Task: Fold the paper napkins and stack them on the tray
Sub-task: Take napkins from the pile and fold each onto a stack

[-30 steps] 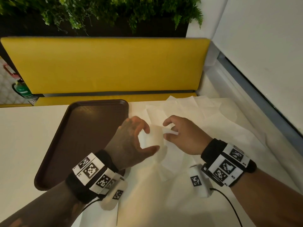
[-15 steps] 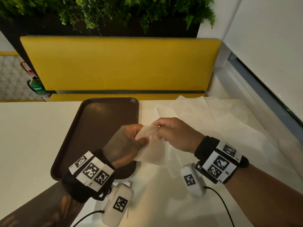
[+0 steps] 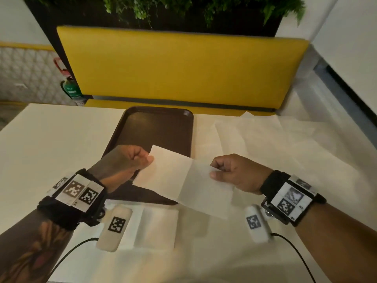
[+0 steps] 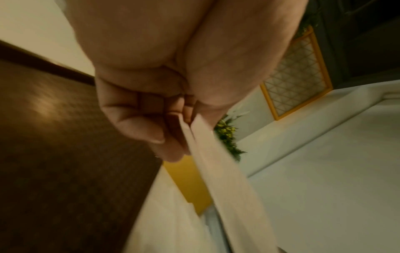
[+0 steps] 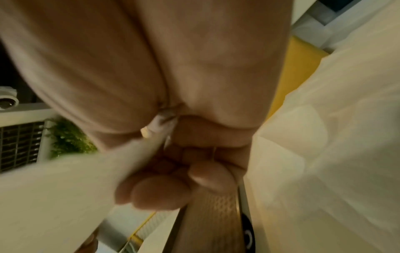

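Observation:
A white paper napkin (image 3: 183,180) is stretched flat in the air between both hands, with a crease down its middle. My left hand (image 3: 140,158) pinches its left edge above the near part of the dark brown tray (image 3: 159,127). My right hand (image 3: 220,170) pinches its right edge, over the table right of the tray. The left wrist view shows the napkin (image 4: 220,172) running out from the curled fingers (image 4: 138,123). In the right wrist view the napkin (image 5: 65,179) leaves the curled fingers (image 5: 160,193) to the left. The tray holds nothing.
Several unfolded napkins (image 3: 285,144) lie spread over the table's right side. A folded napkin (image 3: 157,227) lies near the front edge, below the tray. A yellow bench (image 3: 179,66) stands behind the cream table (image 3: 51,139), with plants above it.
The hands have pulled apart, left hand leftward over the tray and right hand to the right, and the napkin has gone from bunched between them to spread out flat.

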Tool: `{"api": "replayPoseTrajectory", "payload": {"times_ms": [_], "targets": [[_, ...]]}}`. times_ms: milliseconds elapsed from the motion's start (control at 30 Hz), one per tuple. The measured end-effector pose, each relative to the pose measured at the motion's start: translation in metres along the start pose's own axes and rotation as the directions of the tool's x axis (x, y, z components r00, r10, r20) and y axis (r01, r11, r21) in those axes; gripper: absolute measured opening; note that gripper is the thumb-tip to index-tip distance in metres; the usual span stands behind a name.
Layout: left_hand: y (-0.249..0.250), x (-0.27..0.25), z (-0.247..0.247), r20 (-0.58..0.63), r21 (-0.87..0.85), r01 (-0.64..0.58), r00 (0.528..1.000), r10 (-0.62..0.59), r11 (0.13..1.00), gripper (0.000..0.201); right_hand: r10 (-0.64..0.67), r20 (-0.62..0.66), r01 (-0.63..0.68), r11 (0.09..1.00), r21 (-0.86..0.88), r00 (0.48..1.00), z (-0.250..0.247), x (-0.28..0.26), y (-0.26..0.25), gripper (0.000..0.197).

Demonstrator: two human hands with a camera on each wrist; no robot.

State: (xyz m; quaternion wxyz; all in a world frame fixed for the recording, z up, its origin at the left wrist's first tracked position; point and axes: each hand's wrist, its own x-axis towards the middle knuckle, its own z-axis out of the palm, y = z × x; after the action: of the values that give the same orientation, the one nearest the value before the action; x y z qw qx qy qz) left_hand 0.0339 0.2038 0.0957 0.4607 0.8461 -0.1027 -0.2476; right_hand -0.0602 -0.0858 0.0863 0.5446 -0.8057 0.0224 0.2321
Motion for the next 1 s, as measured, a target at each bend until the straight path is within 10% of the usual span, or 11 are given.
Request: {"api": "replayPoseTrajectory", "payload": {"times_ms": [467,1000], "targets": [[-0.151,-0.052,-0.021,-0.096,0.326,0.217,0.976,-0.196,0.92,0.033,0.211,0.016,-0.196,0.931,-0.307,0.977,0.139,0.062,0.035,0.024],[-0.175,-0.052,0.001,-0.209,0.405,0.3,0.95,-0.232,0.864,0.021,0.251,-0.248,-0.332,0.864,-0.379,0.936,0.155,0.064,0.059,0.034]]}}
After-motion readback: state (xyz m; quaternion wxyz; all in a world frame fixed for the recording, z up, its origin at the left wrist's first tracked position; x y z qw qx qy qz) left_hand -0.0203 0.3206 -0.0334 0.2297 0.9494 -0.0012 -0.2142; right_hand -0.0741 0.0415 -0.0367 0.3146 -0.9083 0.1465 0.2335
